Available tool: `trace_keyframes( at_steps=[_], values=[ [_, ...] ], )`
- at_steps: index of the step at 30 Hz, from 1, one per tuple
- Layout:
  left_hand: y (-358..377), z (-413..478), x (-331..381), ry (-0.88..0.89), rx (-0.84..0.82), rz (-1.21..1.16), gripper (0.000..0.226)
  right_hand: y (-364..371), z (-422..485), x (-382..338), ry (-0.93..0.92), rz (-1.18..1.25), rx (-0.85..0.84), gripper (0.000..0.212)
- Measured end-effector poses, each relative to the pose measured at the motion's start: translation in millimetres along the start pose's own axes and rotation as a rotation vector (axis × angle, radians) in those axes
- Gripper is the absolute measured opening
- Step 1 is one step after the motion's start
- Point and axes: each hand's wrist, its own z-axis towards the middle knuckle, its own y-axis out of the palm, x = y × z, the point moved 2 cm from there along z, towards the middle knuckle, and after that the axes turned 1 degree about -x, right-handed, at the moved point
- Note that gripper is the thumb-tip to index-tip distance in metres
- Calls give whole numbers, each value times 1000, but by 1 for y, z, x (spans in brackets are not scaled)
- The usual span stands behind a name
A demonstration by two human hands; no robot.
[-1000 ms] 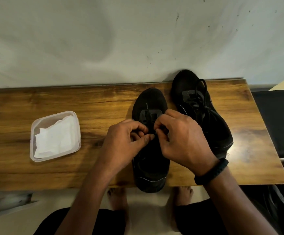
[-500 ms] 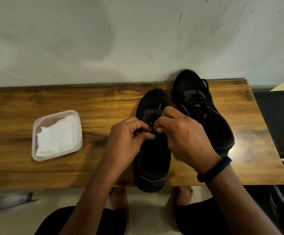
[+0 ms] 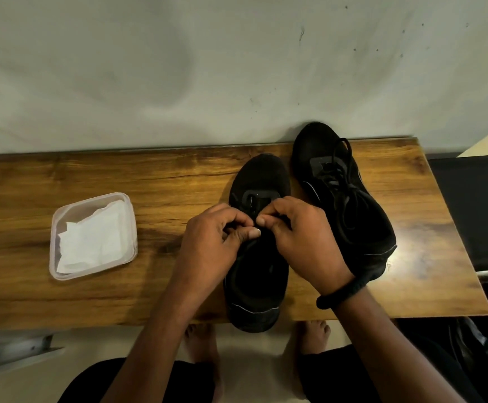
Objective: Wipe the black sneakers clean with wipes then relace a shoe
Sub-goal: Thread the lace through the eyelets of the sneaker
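Two black sneakers stand on a wooden table (image 3: pixel 155 181), toes toward the wall. The nearer sneaker (image 3: pixel 256 286) lies in the middle, its heel over the front edge. My left hand (image 3: pixel 213 242) and my right hand (image 3: pixel 301 237) meet over its tongue, fingers curled and pinching the black lace (image 3: pixel 254 212) at the eyelets. The lace itself is mostly hidden under my fingers. The second sneaker (image 3: pixel 344 199) sits to the right, laced, with loose lace loops on top.
A clear plastic tub (image 3: pixel 62 216) with white wipes (image 3: pixel 91 242) sits on the left of the table. A pale wall rises right behind the table. A dark surface (image 3: pixel 475 210) adjoins the table's right end. My bare feet show below the front edge.
Both hands have shifted slightly toward the toe of the near sneaker and kept working the lace. The sneakers and tub have not moved.
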Motion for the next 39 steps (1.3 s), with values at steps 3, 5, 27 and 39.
trace_keyframes(
  at_steps=[3, 5, 27, 39],
  values=[
    [0, 1, -2, 3, -8, 4, 8, 1, -3, -1, 98, 93, 48, 4],
    [1, 1, -3, 10, -6, 9, 8, 1, -4, -1, 147, 97, 58, 5],
    [-2, -5, 1, -224, -77, 26, 11, 11, -4, -1, 190, 85, 3, 7],
    [-6, -4, -3, -233, -106, -72, 14, 1, -2, -3, 113, 180, -50, 4]
  ],
)
